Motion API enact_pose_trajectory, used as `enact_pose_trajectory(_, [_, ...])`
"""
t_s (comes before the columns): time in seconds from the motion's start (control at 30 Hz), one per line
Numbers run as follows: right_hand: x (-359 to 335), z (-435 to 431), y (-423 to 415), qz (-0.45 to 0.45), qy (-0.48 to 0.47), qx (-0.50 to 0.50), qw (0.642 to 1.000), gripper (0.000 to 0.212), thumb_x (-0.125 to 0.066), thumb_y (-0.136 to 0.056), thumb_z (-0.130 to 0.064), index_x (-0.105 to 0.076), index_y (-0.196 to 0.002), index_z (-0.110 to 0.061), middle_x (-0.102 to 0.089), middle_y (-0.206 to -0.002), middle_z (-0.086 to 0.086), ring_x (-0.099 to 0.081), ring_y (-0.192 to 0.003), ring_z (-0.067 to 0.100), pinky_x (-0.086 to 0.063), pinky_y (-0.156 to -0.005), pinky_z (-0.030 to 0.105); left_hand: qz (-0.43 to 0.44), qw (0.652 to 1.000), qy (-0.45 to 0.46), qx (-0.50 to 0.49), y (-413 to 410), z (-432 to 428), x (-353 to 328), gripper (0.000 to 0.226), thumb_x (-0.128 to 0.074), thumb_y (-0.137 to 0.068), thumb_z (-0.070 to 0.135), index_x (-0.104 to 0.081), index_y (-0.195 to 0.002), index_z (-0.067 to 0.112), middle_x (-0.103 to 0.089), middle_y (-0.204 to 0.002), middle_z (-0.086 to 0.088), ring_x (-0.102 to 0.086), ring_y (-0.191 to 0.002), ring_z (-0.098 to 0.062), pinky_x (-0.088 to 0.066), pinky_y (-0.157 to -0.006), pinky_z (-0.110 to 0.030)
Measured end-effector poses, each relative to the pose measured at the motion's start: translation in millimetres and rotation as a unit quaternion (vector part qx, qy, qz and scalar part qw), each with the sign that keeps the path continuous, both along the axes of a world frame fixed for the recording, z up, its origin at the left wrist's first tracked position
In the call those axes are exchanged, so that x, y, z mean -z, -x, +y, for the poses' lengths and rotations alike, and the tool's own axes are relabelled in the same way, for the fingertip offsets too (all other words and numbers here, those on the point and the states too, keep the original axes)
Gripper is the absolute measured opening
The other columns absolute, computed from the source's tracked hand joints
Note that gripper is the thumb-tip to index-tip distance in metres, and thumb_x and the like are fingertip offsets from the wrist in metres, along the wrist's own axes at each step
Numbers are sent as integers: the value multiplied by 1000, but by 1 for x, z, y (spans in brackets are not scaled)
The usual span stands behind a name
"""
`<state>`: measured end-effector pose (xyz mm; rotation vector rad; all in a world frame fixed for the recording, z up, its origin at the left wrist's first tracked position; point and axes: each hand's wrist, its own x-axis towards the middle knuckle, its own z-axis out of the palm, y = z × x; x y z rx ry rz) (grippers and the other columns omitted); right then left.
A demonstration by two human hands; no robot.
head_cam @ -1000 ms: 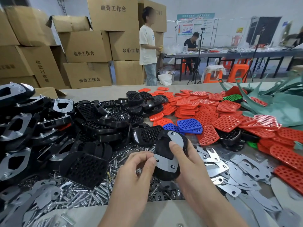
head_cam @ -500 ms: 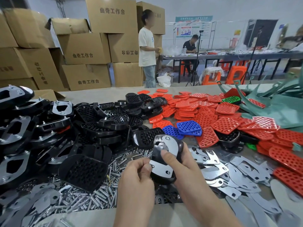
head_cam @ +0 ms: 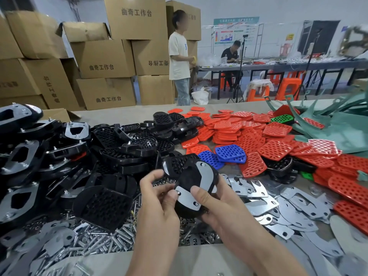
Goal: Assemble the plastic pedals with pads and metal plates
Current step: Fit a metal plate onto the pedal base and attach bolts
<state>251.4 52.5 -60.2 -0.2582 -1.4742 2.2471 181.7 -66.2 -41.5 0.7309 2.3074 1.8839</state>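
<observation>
- The black plastic pedal (head_cam: 189, 182) is being held up above the tabletop (head_cam: 201, 259), near its front edge. Its underside is facing the camera, and the curved silver metal plate (head_cam: 206, 176) is lying along its rim.
- The right-hand grip (head_cam: 219, 206) is clamping round the pedal, its thumb pressing the plate's lower end flat.
- The left-hand grip (head_cam: 159, 200) is curling thumb and forefinger in at the plate's lower-left hole. I cannot tell whether it is pinching a fastener or only the pedal's edge.
- To do this step well, I judge, the right thumb should be pinning the plate's holes squarely over the pedal's holes while any fastener is going in straight, so the plate is not skewing.
- Just beneath the hands a heap of loose silver bolts (head_cam: 119, 236) is lying. Flat metal plates (head_cam: 278, 206) are spreading to the right, with red perforated pads (head_cam: 274, 148) beyond.
- The pedal's pad side is facing away, so whether a pad is fitted is hidden. Any fastener at the hole is too small to make out.
</observation>
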Motion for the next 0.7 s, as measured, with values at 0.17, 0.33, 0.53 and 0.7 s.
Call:
enact_pose_trajectory(0.17, [0,2,-3,-3,6,14,1000,42,-71,-87,-25,-63,-128,-28,-74,-123,9,-73,-109,32,-45,-101,70,-2,998,-15,58,10,-1,-2,31,-59,-98,8,-64,-108,37,-70,-97,30,-61,-96,16,-43,-80,-2])
enact_pose_trajectory(0.33, [2,2,-3,-10,10,0,1000,44,-76,-90,-26,-61,-131,-28,-74,-125,5,-71,-115,26,-60,-91,42,-14,997,-12,74,15,-5,3,30,-59,-98,8,-68,-102,36,-71,-99,27,-60,-100,16,-41,-79,0])
enact_pose_trajectory(0.53, [-2,0,-3,-10,2,-35,999,55,-69,-86,-11,-54,-138,-18,-73,-127,7,-69,-119,26,-55,-103,43,41,998,-24,46,12,-3,3,40,-51,-100,-1,-66,-102,35,-68,-99,28,-61,-102,9,-42,-82,-3])
enact_pose_trajectory(0.7, [0,-3,-1,-41,-25,1,999,41,-61,-98,-2,-56,-136,-19,-75,-123,5,-70,-117,25,-55,-101,45,84,996,-24,29,11,0,1,36,-52,-99,0,-62,-100,35,-66,-99,29,-61,-102,8,-39,-79,1])
